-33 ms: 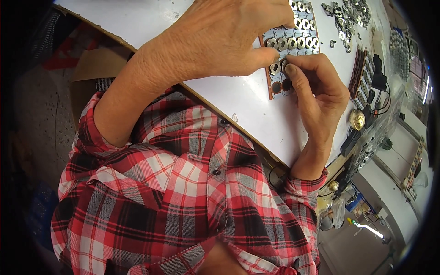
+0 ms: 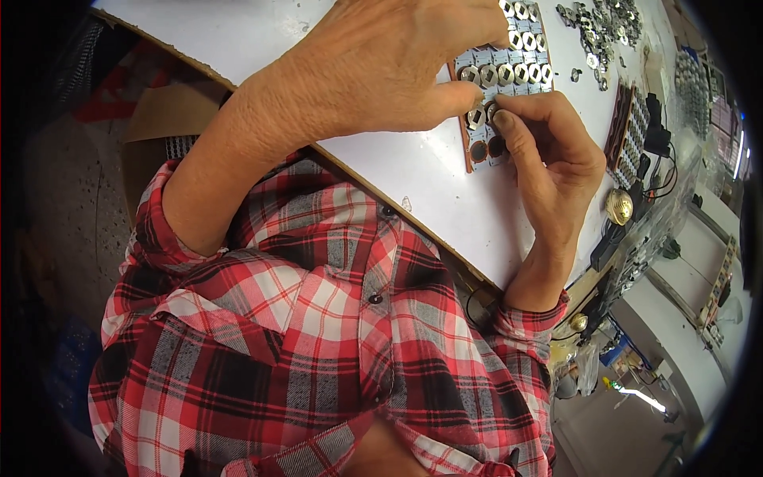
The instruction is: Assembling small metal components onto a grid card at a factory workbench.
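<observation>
A panel of small circuit boards lies on the white table, with rows of shiny round metal clips that have square holes. My left hand spans its left side, thumb and forefinger apart, the thumb tip at the board's edge beside the clips. The other left fingers are partly cut off by the upper edge. My right hand pinches a round metal clip between thumb and forefinger over the panel, mostly hidden by the fingertips. Dark round pads without clips show in the panel's nearest row.
A heap of loose metal clips lies at the far right of the white table. More filled panels stand to the right, beside black cables and adapters and a gold-coloured domed object. A cardboard box sits below the table's left edge.
</observation>
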The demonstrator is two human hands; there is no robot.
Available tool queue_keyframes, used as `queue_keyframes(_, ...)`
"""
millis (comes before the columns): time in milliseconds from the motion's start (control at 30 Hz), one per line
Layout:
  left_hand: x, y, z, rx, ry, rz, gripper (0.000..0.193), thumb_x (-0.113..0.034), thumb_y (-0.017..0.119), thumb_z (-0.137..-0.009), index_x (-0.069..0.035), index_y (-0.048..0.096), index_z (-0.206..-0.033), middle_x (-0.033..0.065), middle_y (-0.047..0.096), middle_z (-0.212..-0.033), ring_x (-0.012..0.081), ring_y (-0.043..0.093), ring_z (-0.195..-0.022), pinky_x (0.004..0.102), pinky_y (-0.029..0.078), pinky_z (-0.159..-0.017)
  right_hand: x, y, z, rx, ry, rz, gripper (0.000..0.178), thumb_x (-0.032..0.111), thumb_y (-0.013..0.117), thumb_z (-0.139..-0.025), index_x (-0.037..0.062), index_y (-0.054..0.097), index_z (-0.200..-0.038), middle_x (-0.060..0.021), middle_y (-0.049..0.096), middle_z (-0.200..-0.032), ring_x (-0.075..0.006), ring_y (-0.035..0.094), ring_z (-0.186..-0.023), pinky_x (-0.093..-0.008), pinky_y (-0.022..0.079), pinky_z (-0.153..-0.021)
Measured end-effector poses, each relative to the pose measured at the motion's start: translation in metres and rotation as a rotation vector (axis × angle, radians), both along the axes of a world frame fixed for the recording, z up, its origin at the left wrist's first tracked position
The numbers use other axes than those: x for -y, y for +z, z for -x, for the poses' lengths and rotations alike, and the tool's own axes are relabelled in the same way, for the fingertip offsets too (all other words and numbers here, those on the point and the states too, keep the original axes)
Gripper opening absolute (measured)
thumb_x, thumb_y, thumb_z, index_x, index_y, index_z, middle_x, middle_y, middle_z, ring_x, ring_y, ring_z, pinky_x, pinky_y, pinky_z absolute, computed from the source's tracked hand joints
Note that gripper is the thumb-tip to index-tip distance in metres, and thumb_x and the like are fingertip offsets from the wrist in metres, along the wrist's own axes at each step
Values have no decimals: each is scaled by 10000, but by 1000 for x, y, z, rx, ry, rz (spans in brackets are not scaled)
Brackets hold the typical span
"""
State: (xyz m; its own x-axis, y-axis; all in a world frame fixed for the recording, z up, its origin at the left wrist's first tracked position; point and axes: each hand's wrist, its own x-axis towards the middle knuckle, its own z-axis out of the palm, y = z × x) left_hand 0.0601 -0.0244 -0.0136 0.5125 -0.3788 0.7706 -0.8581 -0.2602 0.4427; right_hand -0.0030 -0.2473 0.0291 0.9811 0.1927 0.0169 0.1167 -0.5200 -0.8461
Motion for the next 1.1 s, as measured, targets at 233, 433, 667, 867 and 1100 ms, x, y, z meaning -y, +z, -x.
queue_keyframes(233,11,-22,-18,171,-86,175,362,-138,769,-803,39,680,-1105,173,681,-1140,306,608,-1145,422,417,-1004,6,8,-9,-59,147,-24,139,-92,682,-920,-54,727,-1046,-38,669,-921,-106,648,-763,-227,507,-696)
queue_keyframes(433,3,13,-6,-373,-39,-197,377,-130,777,-772,31,695,-1103,162,696,-1147,308,611,-1177,422,420,-1024,32,-1,-22,213,-295,-38,150,40,724,-952,3,763,-1092,-3,684,-772,-26,537,-569,-175,375,-489)
queue_keyframes(667,24,-40,-37,350,-138,341,389,-124,774,-746,28,705,-1098,164,700,-1153,308,610,-1184,426,420,-1034,60,-21,-49,348,-305,247,205,70,715,-963,70,773,-1159,15,699,-903,-34,576,-739,-208,446,-638)
queue_keyframes(867,-2,24,1,-326,-17,-213,384,-138,761,-759,29,703,-1099,169,695,-1159,314,606,-1180,427,418,-1044,69,-24,-51,606,-165,469,131,88,645,-1013,71,751,-1090,13,680,-890,-58,560,-730,-211,447,-677)
queue_keyframes(1100,-5,23,3,-328,-15,-207,383,-159,752,-771,31,701,-1099,173,686,-1163,321,599,-1182,437,415,-1055,65,-12,-43,338,-239,315,158,81,660,-1001,76,748,-1132,14,688,-906,-65,587,-759,-220,481,-693)
